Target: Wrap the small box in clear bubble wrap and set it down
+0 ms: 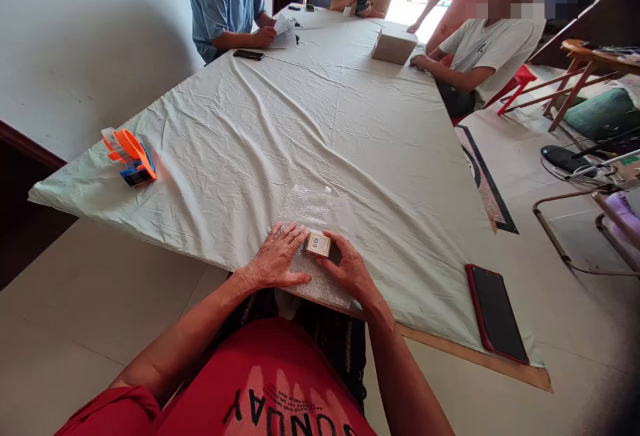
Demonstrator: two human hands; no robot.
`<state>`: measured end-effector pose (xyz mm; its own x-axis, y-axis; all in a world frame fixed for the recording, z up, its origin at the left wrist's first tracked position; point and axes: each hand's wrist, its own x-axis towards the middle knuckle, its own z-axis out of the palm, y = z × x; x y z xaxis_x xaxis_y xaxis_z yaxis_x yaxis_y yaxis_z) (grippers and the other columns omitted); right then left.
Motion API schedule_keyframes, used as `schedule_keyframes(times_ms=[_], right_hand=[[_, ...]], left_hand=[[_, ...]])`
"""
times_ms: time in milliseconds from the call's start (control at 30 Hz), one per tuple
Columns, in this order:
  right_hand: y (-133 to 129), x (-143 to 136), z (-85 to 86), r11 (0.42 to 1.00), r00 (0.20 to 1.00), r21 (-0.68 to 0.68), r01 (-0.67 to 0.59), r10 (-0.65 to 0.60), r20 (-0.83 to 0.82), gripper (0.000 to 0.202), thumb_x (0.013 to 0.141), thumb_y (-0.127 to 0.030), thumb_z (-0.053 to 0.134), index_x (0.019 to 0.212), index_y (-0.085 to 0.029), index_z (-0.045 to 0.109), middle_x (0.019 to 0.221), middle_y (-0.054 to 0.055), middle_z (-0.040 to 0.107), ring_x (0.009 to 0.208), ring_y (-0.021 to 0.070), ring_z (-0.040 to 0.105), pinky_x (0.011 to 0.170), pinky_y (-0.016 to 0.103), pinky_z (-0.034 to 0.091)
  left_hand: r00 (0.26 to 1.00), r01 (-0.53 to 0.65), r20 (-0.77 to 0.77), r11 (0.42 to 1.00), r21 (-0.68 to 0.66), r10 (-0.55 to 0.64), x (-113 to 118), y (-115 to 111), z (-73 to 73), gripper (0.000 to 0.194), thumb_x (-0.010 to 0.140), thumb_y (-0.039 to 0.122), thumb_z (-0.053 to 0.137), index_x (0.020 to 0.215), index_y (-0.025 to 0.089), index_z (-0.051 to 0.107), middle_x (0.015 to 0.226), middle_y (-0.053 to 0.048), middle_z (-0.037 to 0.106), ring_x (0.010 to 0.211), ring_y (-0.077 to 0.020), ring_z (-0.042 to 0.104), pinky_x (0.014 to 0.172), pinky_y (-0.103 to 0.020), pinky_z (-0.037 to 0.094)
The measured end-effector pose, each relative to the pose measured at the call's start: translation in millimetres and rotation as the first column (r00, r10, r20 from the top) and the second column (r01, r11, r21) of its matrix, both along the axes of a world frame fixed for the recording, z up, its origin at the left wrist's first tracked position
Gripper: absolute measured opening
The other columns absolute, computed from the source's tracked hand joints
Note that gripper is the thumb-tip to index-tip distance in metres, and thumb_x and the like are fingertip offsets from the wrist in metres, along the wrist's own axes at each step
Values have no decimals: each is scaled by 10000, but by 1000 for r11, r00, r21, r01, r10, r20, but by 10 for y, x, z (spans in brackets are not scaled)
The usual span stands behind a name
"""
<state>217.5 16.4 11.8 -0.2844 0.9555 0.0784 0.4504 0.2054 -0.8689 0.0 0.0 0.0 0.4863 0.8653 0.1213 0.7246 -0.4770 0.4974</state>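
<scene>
A sheet of clear bubble wrap (313, 213) lies on the pale cloth-covered table (320, 123) at its near edge. On it sits a small box with a white barcode label (319, 245). My left hand (277, 257) rests flat on the bubble wrap, fingers spread, its fingertips against the left side of the box. My right hand (350, 268) grips the box from the right side, thumb and fingers around it.
A phone in a red case (495, 313) lies near the table's right front corner. An orange and blue tape dispenser (131, 157) sits at the left edge. Three people sit at the far end with a cardboard box (393, 45), papers and a black phone (249, 55). Chairs stand at right.
</scene>
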Motion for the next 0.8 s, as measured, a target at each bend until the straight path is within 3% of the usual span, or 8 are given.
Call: schedule_keyframes(times_ms=[100,233,400,467,633,800], right_hand=[[-64,103,47,999,1000,-43,-7,6,-10,599,765,-348,745,1327,-273,554,1360,80,603,1245,291,565,1111,481,393],[-225,343,163,993,996,-81,-90,89,-25,487,804,-435,726,1243,-276,584,1405,93,566,1291,308,533,1096,482,413],[-448,471,224,961,952,-44,-272,276,130,692,650,-481,859,1270,-312,601,1506,98,478,1381,363,444,1124,538,380],[-493,435,183,966,946,6,-259,253,201,664,684,-432,844,1291,-317,601,1516,98,467,1375,355,452,1122,552,381],[-455,319,79,983,963,94,-155,129,238,175,903,-299,584,1013,-309,720,1337,58,634,1230,298,589,1054,513,446],[-368,277,131,996,978,79,-34,17,208,252,963,-386,486,937,-296,720,1084,39,749,994,275,681,888,419,506]], left_hand=[[996,-34,81,999,-13,35,-99,-40,102,866,800,453,708,1521,178,315,1553,-157,419,1494,-311,289,1236,-526,198],[994,-44,100,999,-22,46,-270,-207,265,796,784,408,728,1471,190,392,1481,-148,511,1454,-327,362,1220,-564,222],[1000,9,-10,1000,-1,-9,-347,-439,302,727,723,443,784,1361,210,526,1461,-150,524,1445,-363,361,1215,-617,171],[999,-3,-37,999,33,4,-327,-472,267,679,737,392,776,1345,201,541,1467,-158,514,1445,-359,361,1212,-619,178],[998,-36,-43,991,131,42,-219,-421,221,468,800,238,693,1259,225,605,1442,-130,541,1432,-330,387,1217,-610,185],[999,-41,-14,971,236,45,-49,-298,264,233,850,226,661,1083,223,670,1433,-112,554,1424,-305,408,1219,-589,211]])
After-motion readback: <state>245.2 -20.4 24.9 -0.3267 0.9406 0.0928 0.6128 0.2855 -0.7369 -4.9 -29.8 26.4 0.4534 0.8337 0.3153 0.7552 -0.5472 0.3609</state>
